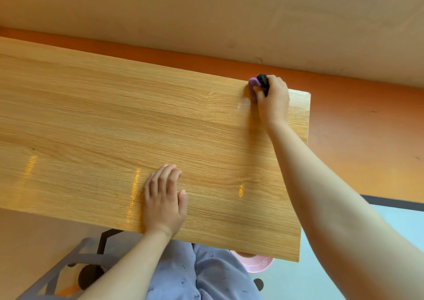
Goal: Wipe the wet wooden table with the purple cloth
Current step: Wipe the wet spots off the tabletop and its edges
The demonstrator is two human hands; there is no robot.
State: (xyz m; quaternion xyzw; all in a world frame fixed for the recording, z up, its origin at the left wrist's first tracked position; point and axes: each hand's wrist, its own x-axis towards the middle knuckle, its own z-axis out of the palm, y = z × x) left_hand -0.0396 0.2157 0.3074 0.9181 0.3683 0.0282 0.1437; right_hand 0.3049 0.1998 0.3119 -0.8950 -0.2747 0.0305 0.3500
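**Most of the worktop looks unwiped, with the cloth working the far right corner**

Two hands are on the wood. The right hand [273,97] is stretched out to the far right corner, fingers curled down and clamped on the bunched purple cloth [253,84], pressing it onto the surface. Only a small purple lump shows ahead of the knuckles, beside a dark part that may belong to the same cloth or be something else; I cannot tell which. The left hand [164,198] lies flat near the front edge, fingers together and holding nothing, apparently bracing the person as they lean in.

Just left of the cloth there is a pale glossy patch, which reads as a film of water at the spot being worked. Elsewhere the worktop [91,116] shows three bright streaks along the front half: one at the far left, one just beside the left hand, one towards the right. These could be wet lines or only reflected light; the picture does not settle it.

My judgement is that the wiping is at an early or middle stage. One corner is being attended to, and the wide middle, the left end and the front strip seem left to do. No puddles or standing drops can be made out.

Beneath the front edge a pink basin [254,263] peeps out by the person's knees.
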